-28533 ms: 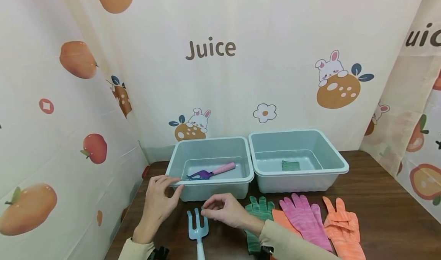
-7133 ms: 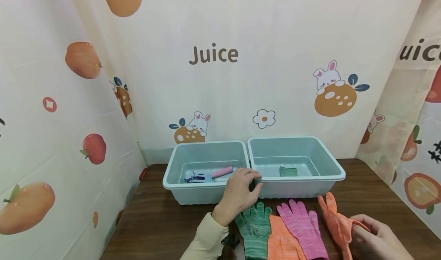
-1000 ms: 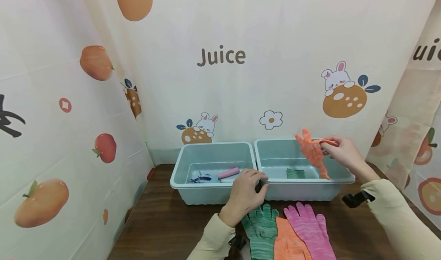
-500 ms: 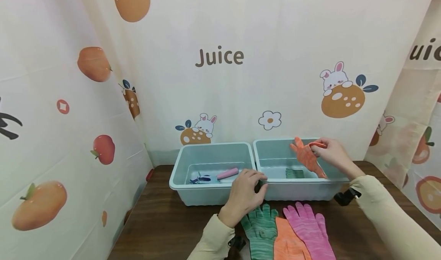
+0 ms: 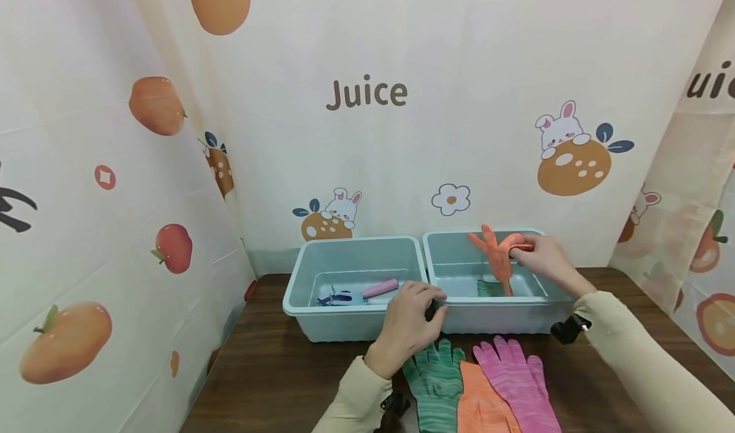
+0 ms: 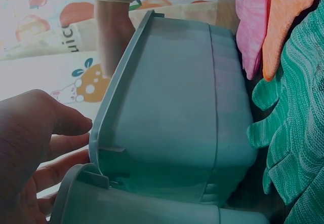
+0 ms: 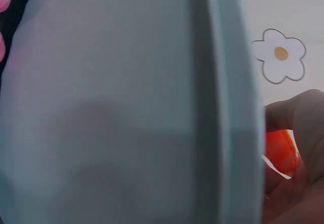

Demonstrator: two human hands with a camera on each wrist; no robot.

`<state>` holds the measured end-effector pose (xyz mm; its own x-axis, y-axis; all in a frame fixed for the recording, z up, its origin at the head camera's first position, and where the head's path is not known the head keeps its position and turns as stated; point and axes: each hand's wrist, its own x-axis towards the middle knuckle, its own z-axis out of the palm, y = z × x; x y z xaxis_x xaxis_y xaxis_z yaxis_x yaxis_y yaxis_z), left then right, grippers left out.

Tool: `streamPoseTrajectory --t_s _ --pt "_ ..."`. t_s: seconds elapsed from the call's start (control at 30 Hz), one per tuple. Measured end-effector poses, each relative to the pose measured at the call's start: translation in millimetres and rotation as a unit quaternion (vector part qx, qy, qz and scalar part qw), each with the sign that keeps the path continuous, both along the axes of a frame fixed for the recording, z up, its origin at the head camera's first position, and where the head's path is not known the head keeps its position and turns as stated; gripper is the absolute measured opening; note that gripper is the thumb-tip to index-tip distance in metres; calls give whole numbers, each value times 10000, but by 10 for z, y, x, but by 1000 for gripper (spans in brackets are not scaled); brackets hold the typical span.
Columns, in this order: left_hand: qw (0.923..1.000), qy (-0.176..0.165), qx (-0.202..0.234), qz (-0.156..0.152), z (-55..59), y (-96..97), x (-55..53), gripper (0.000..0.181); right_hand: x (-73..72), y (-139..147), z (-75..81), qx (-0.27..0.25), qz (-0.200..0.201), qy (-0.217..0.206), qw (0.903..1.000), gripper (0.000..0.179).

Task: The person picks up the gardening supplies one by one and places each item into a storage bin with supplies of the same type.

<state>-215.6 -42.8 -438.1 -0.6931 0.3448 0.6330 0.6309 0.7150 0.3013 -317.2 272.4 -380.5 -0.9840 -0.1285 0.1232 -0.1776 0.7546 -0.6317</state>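
Note:
My right hand [image 5: 545, 257] pinches an orange knit glove [image 5: 498, 262] over the right light-blue plastic tub [image 5: 565, 296]. The glove's fingers point up and its lower end hangs inside the tub, in front of a small green knit piece [image 5: 489, 289]. In the right wrist view, only a bit of the orange glove [image 7: 282, 152] shows between my fingers; the tub wall hides the rest. My left hand [image 5: 406, 324] rests with loosely bent fingers at the rims where the two tubs meet. In the left wrist view, its fingers [image 6: 71, 121] touch the right tub's rim.
The left tub [image 5: 344, 318] holds a pink-handled tool [image 5: 380, 287] and a light-blue fork, partly hidden by the front rim. In front of the tubs lie a green glove [image 5: 436, 382], an orange glove [image 5: 485, 398] and a pink glove [image 5: 519, 379], overlapping on the brown table [image 5: 258, 369].
The light-blue fork went from the table into the left tub. My right hand lifted the rightmost orange glove off the table, then moved it left over the right tub. My left hand stays still lately.

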Motion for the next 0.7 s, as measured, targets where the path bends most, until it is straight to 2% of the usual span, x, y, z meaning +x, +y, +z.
streamPoseTrajectory --t_s 0.1,0.27,0.7 --pt "10000 -2 -10 14 1 2 -1 17 17 8 -38 164 55 -113 9998 40" --pt "10000 -7 -16 15 0 7 -1 17 46 56 -69 198 106 -65 9997 44" --pt "10000 -14 -43 84 4 15 5 17 120 95 -78 -93 227 -60 9997 44"
